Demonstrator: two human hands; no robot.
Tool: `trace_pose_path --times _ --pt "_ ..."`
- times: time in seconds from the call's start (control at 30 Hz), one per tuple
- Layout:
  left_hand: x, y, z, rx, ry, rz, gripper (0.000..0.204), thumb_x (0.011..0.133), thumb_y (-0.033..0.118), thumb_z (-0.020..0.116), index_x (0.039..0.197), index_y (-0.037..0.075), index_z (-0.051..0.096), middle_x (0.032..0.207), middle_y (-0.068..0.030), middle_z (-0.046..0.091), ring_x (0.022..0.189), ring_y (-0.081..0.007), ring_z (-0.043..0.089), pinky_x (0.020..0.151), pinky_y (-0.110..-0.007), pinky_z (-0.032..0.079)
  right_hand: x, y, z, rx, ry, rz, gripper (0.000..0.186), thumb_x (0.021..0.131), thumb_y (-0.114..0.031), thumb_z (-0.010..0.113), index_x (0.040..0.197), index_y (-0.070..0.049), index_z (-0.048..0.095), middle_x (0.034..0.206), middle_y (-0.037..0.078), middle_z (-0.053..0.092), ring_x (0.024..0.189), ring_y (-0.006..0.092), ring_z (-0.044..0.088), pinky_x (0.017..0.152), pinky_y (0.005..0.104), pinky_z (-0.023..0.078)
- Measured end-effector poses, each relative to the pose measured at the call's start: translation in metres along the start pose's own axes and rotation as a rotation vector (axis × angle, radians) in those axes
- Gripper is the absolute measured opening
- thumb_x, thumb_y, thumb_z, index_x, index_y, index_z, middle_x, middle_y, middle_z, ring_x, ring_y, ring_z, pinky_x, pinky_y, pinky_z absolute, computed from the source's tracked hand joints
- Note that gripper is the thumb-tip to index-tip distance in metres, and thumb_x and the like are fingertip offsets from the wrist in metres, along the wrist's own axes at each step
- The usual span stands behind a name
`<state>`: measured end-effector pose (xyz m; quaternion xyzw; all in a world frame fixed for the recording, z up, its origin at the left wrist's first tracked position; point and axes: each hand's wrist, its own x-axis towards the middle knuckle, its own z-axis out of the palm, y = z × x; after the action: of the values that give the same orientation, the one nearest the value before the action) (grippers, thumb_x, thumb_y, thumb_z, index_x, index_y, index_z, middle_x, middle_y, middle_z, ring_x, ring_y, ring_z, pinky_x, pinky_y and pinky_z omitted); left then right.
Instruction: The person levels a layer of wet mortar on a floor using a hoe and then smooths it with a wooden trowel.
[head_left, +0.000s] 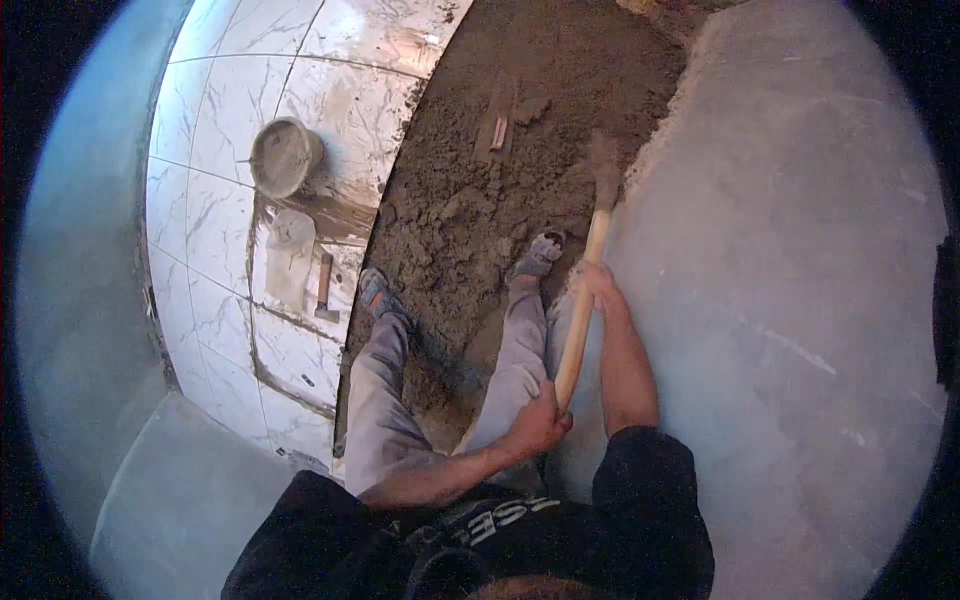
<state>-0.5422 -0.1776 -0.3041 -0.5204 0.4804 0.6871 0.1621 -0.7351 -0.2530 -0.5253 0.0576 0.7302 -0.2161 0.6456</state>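
Observation:
Both my hands are closed round the pale wooden handle of a shovel (577, 345). My left hand (540, 420) grips it near its lower end, close to my thigh. Farther up the handle, my right hand (597, 285) holds on beside the right wall. The shovel's blade is dirt-coloured and blurs into the damp grey-brown mortar (450, 215) at the foot of that wall, so its outline is hard to make out. My feet stand in the mortar, left of the shovel.
White marbled tiles (225, 120) cover the left side. On them are a round mortar-smeared bucket (285, 158), a translucent plastic sheet (290, 250) and a hammer (325, 285). A small reddish piece (498, 133) lies in the mortar. A grey plastered wall (780, 280) rises close on the right.

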Motion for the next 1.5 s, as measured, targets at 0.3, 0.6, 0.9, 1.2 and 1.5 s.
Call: trace_pose_path --times 0.3,0.6,0.9,1.2,1.5 --pt "0.005 0.001 -0.006 -0.145 0.059 0.299 0.055 0.078 0.023 0.052 0.118 -0.003 0.026 0.098 -0.0342 0.049 0.091 -0.0471 0.051 0.077 -0.05 0.041 0.009 0.001 -0.004 -0.097 -0.024 -0.132 0.022 0.076 -0.021 0.054 0.088 -0.003 0.051 0.062 0.01 0.052 0.047 0.0209 0.052 0.041 0.0326 0.046" --pt "-0.006 0.021 -0.061 -0.09 -0.052 0.347 0.072 0.074 0.019 0.049 0.127 -0.014 0.015 0.113 -0.0366 0.04 0.104 -0.0441 0.044 0.091 -0.042 0.036 -0.005 -0.048 0.011 -0.092 -0.006 -0.076 0.023 0.075 -0.025 0.053 0.077 -0.002 0.049 0.059 0.009 0.052 0.047 0.0207 0.051 0.042 0.0306 0.046" --pt "-0.121 -0.052 -0.17 0.21 -0.201 0.62 0.073 0.075 0.023 0.052 0.131 -0.005 0.015 0.116 -0.0312 0.043 0.101 -0.0422 0.049 0.084 -0.047 0.042 -0.057 -0.017 0.1 0.389 -0.072 -0.197 0.023 0.078 -0.027 0.047 0.075 -0.005 0.05 0.06 0.007 0.05 0.049 0.0196 0.049 0.046 0.032 0.044" --pt "-0.23 -0.2 -0.294 0.362 -0.067 0.074 0.082 0.063 0.014 0.06 0.134 0.012 0.02 0.115 -0.0179 0.051 0.095 -0.0367 0.054 0.08 -0.041 0.045 -0.125 0.089 0.307 0.649 -0.244 -0.247 0.014 0.078 -0.019 0.049 0.076 -0.005 0.048 0.062 0.008 0.048 0.059 0.0225 0.051 0.063 0.0349 0.047" --pt "-0.202 -0.34 -0.303 0.509 0.201 0.058 0.07 0.062 0.008 0.061 0.127 0.019 0.036 0.108 -0.0132 0.056 0.089 -0.0349 0.057 0.074 -0.042 0.047 -0.122 0.117 0.352 0.79 -0.257 -0.128 0.016 0.07 -0.006 0.058 0.079 0.0 0.048 0.071 0.013 0.052 0.066 0.0268 0.055 0.068 0.0412 0.048"
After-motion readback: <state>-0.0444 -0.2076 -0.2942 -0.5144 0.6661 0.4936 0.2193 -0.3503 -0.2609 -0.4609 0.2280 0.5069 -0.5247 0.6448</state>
